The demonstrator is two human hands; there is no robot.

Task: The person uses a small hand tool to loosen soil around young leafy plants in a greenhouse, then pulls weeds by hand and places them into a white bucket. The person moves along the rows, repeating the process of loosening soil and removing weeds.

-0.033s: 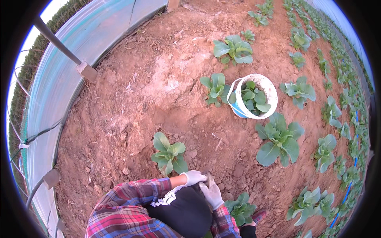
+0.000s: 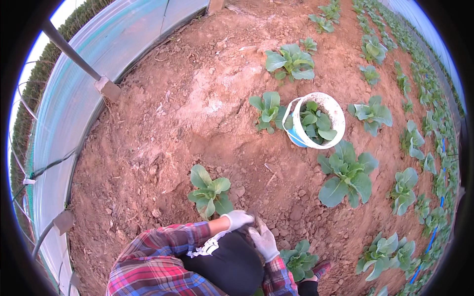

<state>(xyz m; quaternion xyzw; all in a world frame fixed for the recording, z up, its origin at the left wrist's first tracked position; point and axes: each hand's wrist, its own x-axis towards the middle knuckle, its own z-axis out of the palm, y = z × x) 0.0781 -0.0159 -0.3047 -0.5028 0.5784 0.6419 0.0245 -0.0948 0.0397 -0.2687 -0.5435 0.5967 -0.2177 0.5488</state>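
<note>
My left hand (image 2: 237, 220), in a white glove, is curled low over the soil just beyond my dark-clad knee (image 2: 229, 266). Close beside it, my right hand (image 2: 265, 241), gloved in dirty white, has its fingers drawn together toward the left one. A dark patch shows between the fingertips; what they hold, if anything, cannot be made out. A leafy green plant (image 2: 211, 191) grows just beyond my left hand. Another low plant (image 2: 298, 260) stands to the right of my right wrist, beside my shoe (image 2: 322, 268).
A white bucket (image 2: 337, 111) holding loose green leaves stands on the soil ahead to the right. A large leafy plant (image 2: 346, 175) grows just nearer than it. Rows of plants fill the right side. Along the left runs plastic sheeting (image 2: 111, 64) with poles and blocks.
My left hand has shifted slightly left and upward, and my right fingertips have moved a little. The bucket and plants stay in place.
</note>
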